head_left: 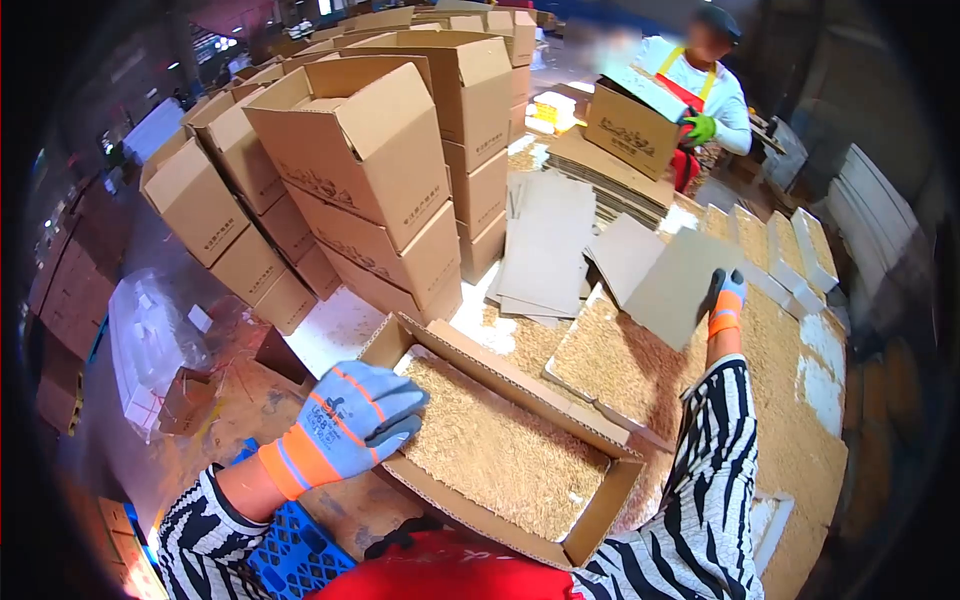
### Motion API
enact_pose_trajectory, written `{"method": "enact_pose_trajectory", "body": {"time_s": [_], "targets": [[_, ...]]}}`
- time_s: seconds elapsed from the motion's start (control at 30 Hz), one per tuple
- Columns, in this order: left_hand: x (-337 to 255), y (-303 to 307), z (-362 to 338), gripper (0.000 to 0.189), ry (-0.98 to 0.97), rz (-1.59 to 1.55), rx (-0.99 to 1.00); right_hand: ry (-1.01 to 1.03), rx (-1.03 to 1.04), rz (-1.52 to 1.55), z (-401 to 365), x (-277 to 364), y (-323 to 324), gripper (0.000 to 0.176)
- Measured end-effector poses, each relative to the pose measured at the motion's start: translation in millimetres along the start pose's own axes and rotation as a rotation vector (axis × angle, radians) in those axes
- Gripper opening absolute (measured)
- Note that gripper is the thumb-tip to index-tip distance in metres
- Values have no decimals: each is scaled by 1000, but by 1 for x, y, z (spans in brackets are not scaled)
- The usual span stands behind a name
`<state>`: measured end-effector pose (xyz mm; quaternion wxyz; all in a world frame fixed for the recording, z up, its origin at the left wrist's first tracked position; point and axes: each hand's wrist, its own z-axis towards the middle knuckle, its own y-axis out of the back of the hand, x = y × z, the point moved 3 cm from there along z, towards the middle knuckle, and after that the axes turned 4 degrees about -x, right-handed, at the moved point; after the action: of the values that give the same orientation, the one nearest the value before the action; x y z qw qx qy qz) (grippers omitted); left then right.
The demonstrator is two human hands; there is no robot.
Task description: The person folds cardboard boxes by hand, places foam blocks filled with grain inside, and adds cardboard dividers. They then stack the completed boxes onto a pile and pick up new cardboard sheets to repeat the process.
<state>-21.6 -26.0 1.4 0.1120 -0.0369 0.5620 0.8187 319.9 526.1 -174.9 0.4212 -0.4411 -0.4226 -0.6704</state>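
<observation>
An open cardboard box (510, 530) lies in front of me, filled with a layer of tan, fibrous grain-like material (490, 440). My left hand (355, 415), in a grey-blue and orange glove, is at the box's left end, its curled fingers over the rim; their exact grip is partly hidden. My right hand (726, 300), gloved alike, grips the right edge of a thin grey cardboard sheet (682, 285). That sheet is tilted above a tray (610, 355) of the same tan material. More grey sheets (545, 235) are stacked just beyond.
Tall stacks of open cardboard boxes (370, 150) stand at the far left. Across the table, a person (735, 110) with green gloves handles a printed box (630, 130) over flattened cardboard (610, 175). White trays of material (785, 245) line the right. A blue plastic pallet (295, 555) lies below left.
</observation>
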Motion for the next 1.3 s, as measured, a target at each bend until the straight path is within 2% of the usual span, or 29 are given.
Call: {"method": "enact_pose_trajectory", "body": {"time_s": [0.07, 0.13, 0.17, 0.2, 0.27, 0.3, 0.37, 0.4, 0.47, 0.5, 0.53, 0.57, 0.6, 0.63, 0.67, 0.73, 0.77, 0.87, 0.9, 1.03, 1.17, 1.27, 1.3], "targets": [[7, 9, 7, 41, -69, 30, -193, 267, 16, 64, -26, 88, 38, 29], [24, 16, 14, 59, 90, 57, -300, 466, 7, 245, -89, 191, 65, 30], [39, 10, 15, 69, 178, -7, -263, 546, 32, 226, -142, 253, 77, 29], [58, -5, 11, 70, 238, -158, -220, 629, 59, 207, -198, 310, 87, 27], [91, -60, -6, 62, 386, -753, -152, 768, 189, 190, -290, 376, 102, 29], [93, -62, -6, 61, 416, -845, -106, 788, 244, 183, -321, 371, 114, 28], [95, -67, -4, 57, 465, -1027, 5, 1062, 521, -98, -370, 402, 96, 35], [94, -66, -5, 44, 306, -893, -103, 1294, 753, -388, -394, 428, 72, 42], [91, -65, -4, 23, 2, -606, -338, 1182, 877, -475, -416, 432, 58, 39], [94, -76, -2, 26, 281, -1050, -174, 1310, 733, -437, -426, 442, 58, 38], [93, -82, -1, 30, 642, -1470, -130, 1303, 651, -399, -431, 452, 64, 36], [93, -88, 2, 34, 601, -1465, -176, 1242, 561, -364, -437, 461, 68, 34], [91, -94, 5, 38, 561, -1458, -219, 1215, 580, -387, -439, 465, 67, 31], [86, -88, 7, 42, 610, -1410, -246, 1188, 598, -411, -441, 468, 66, 28], [86, -88, 6, 43, 616, -1471, -208, 1161, 616, -435, -443, 472, 66, 25], [86, -89, 8, 44, 622, -1587, -133, 1163, 762, -652, -451, 454, 39, 32], [87, -82, 8, 51, 525, -1550, -35, 1278, 748, -658, -451, 434, 28, 36], [79, -76, 2, 60, 590, -1540, -137, 1537, 707, -672, -447, 373, 6, 44], [80, -79, 1, 61, 571, -1533, -149, 1504, 742, -771, -452, 369, 1, 41], [79, -82, -4, 63, 534, -1488, -162, 1378, 749, -789, -453, 365, -6, 39], [72, -70, -9, 62, 519, -1414, -102, 1266, 671, -773, -429, 365, -10, 31], [71, -70, -16, 59, 476, -1379, -161, 1296, 647, -844, -430, 370, -9, 35], [74, -74, -17, 58, 523, -1418, -183, 1374, 613, -832, -442, 370, -6, 36]]}}
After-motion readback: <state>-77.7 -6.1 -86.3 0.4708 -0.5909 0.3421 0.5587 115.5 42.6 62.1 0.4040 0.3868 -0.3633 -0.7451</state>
